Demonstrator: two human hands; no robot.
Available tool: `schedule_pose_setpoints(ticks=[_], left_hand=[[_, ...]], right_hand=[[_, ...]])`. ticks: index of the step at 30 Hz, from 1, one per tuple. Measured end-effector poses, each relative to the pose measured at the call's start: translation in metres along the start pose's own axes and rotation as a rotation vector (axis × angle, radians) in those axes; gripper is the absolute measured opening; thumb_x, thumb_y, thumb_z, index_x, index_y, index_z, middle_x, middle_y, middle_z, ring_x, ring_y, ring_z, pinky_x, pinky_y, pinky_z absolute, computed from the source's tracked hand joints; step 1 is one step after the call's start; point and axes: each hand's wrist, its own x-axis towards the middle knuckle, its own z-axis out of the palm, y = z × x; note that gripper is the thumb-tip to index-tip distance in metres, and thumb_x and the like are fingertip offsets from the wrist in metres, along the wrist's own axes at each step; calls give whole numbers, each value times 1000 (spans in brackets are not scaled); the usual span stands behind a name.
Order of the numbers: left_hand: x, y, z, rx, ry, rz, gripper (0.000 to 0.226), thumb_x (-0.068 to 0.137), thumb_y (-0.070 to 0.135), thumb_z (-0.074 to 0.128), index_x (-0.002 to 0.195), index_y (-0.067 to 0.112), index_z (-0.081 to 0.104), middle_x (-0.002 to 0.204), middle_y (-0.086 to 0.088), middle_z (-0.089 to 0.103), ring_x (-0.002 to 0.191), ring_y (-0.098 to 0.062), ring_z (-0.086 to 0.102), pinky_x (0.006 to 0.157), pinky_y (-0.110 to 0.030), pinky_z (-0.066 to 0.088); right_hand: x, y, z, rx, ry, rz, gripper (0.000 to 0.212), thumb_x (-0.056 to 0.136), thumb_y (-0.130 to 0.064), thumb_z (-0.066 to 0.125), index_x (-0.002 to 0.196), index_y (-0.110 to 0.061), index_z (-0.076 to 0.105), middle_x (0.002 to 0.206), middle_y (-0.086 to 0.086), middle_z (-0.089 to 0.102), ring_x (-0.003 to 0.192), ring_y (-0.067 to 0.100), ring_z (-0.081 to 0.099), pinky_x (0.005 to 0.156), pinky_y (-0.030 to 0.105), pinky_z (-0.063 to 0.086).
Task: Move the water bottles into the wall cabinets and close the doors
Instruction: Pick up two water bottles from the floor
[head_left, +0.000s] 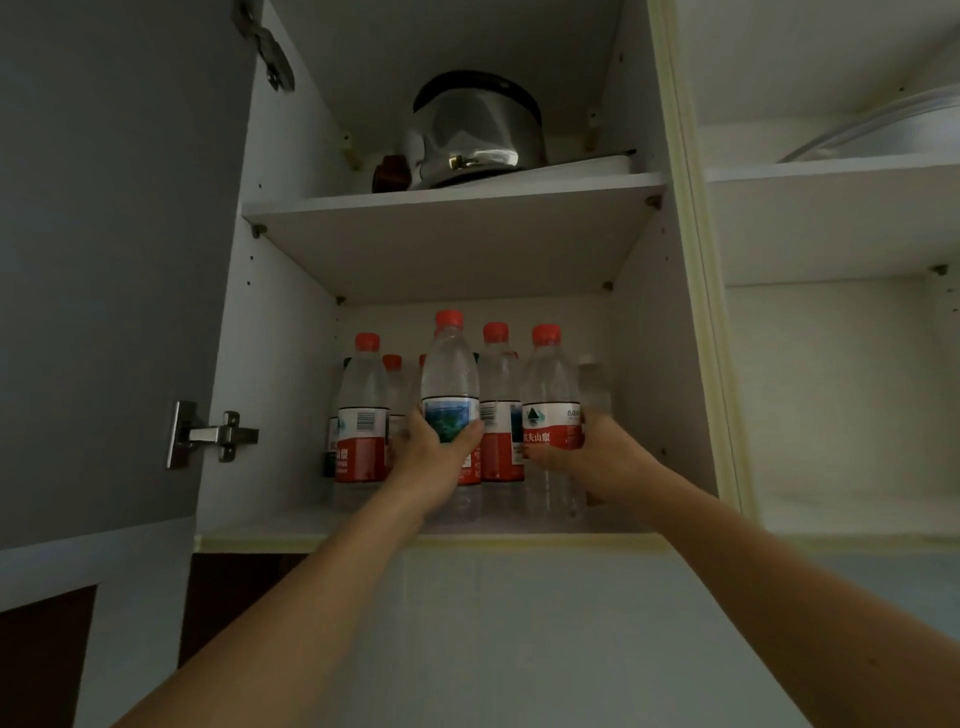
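Setting: an open white wall cabinet (680, 291) is seen from below, filling the centre of the frame.
Door: a grey door (104, 260) is swung open at the left.
Upper shelf: a steel pot (478, 130) is stored at top centre.
Lower shelf: red-capped water bottles (363, 410) are grouped upright at centre.
Left hand (441, 457): fingers are wrapped around a front bottle (450, 374).
Right hand (597, 457): fingers are curled around the bottle to the right (549, 395).

Both arms raised, left hand (441, 457) gripping, right hand (597, 457) apparently gripping too
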Motion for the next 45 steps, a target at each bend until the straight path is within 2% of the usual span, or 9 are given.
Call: schedule_pose_setpoints(ticks=[7,13,18,24,29,34,38,41,45], left_hand=[[13,2,22,76,-1,-55,85,94,58,57,157,22,11,159,-13,26,142,-34,34,116,-54,33],[13,7,22,158,-31,-93,87,95,59,54,158,22,7,160,-16,23,144,-36,31,118,-53,31],[5,22,-2,402,-154,-96,86,95,51,61,158,13,17,158,-15,36,142,-34,38,117,-48,34],[-54,31,-30,524,16,194,56,93,52,64,135,18,49,142,-12,44,127,-29,47,103,-40,44],[-109,38,-60,321,77,363,27,95,41,66,99,16,56,98,1,58,79,-10,54,61,-20,36],[-174,28,-75,123,-22,407,25,96,40,64,91,16,59,81,4,58,70,-8,53,59,-22,40],[-232,12,-59,30,-122,380,30,96,42,61,84,14,61,73,5,57,65,-5,51,60,-22,43],[-277,-1,-34,-9,-177,317,41,97,43,60,66,16,52,59,8,48,53,-2,45,51,-15,34],[-344,-19,8,-53,-295,176,53,99,42,57,62,9,40,53,5,35,49,-8,29,50,-28,27]], right_hand=[[9,6,4,31,13,29,26,87,-28,78,94,-36,55,96,-9,68,85,5,66,58,16,49],[7,2,8,22,18,46,36,88,-25,77,119,-24,60,104,-5,69,89,5,65,63,17,48],[-5,-6,9,-140,53,14,25,89,-30,76,104,-35,58,103,-7,70,84,0,63,64,17,49],[-47,-31,10,-332,364,-27,55,94,-42,66,138,-17,45,127,7,56,110,24,60,93,41,52],[-119,-61,22,-505,354,-151,28,99,-39,57,119,-20,59,108,-4,54,95,15,58,87,37,54],[-207,-70,29,-554,307,-149,24,99,-31,58,115,-15,65,111,-3,56,101,16,58,91,32,50],[-288,-69,30,-550,273,-45,17,97,-28,59,95,-14,68,95,-1,62,84,15,60,80,35,51],[-348,-62,21,-560,262,104,35,99,-31,55,75,-7,63,68,9,63,67,28,58,67,42,49],[-429,-46,-2,-522,270,302,53,103,-36,49,70,5,56,68,25,59,69,40,56,67,45,45]])
